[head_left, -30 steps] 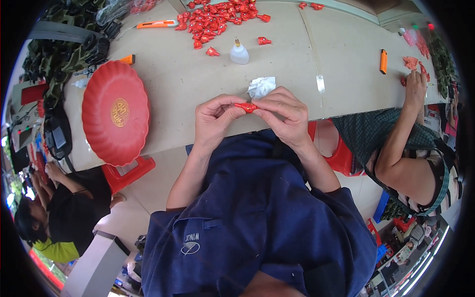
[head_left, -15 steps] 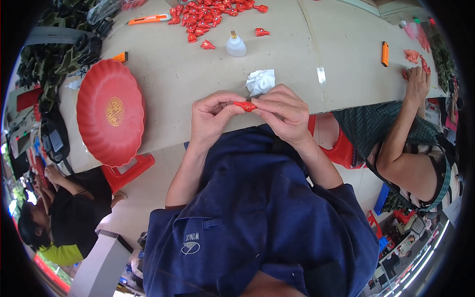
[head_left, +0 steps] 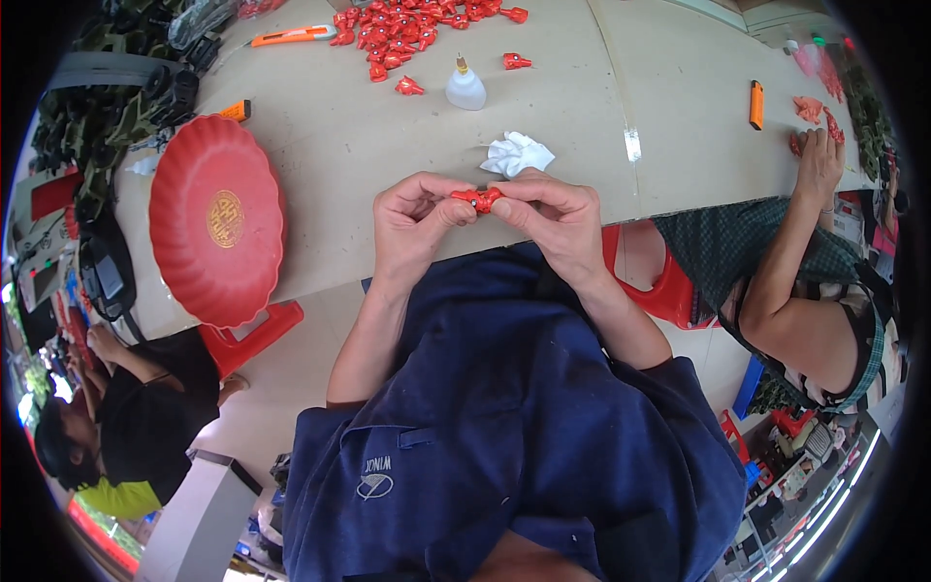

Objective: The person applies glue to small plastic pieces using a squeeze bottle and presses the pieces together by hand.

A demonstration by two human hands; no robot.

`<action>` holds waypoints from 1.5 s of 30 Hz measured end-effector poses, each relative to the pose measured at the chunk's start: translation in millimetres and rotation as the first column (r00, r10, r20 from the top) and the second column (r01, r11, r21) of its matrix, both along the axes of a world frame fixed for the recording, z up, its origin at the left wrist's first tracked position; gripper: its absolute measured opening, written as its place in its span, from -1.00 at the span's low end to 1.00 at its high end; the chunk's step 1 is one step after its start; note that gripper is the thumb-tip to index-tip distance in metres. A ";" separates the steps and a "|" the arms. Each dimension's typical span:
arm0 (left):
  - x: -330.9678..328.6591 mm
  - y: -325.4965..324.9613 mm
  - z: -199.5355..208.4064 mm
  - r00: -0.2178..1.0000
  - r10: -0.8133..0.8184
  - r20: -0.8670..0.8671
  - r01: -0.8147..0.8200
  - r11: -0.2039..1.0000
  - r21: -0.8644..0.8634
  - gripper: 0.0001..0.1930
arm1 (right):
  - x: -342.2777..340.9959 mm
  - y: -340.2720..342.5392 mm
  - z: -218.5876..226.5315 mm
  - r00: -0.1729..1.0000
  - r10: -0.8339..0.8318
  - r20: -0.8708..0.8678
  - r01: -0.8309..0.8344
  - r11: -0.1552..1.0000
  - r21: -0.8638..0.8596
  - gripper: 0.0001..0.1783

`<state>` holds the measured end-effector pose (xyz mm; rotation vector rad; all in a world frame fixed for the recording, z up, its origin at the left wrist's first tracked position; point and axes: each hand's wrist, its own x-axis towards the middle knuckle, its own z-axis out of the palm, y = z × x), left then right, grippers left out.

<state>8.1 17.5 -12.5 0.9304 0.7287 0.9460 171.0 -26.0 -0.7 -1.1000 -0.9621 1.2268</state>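
Between my two hands, over the table's near edge, is a small red plastic piece [head_left: 478, 201] with a dark dot on it. My left hand [head_left: 415, 221] pinches its left end between thumb and fingers. The other end is pinched by my right hand [head_left: 561, 221]. Fingertips cover part of the piece, and its exact kind is hard to make out. Just beyond my hands lies a crumpled white tissue [head_left: 519, 153]. Farther off stands a small clear bottle with a needle tip [head_left: 465, 89]. Similar red pieces [head_left: 398, 37] form a pile at the back.
A large red scalloped tray [head_left: 175, 223] sits at the left. Orange cutters lie on the table: a utility knife [head_left: 291, 36] at the back, another orange tool [head_left: 755, 105] at the right. Co-workers sit on both sides; one person's hand [head_left: 822, 160] rests near red pieces.
The red piece has turned in my fingers, and more of it shows. My right fingers have shifted their hold slightly. The tissue looks more spread out to the right.
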 end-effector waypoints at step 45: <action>-6.6 2.2 -7.3 0.992 -0.076 0.097 0.070 0.995 0.066 -0.87 | 3.9 2.3 13.2 0.879 -0.104 0.466 -0.082 0.929 0.361 -0.75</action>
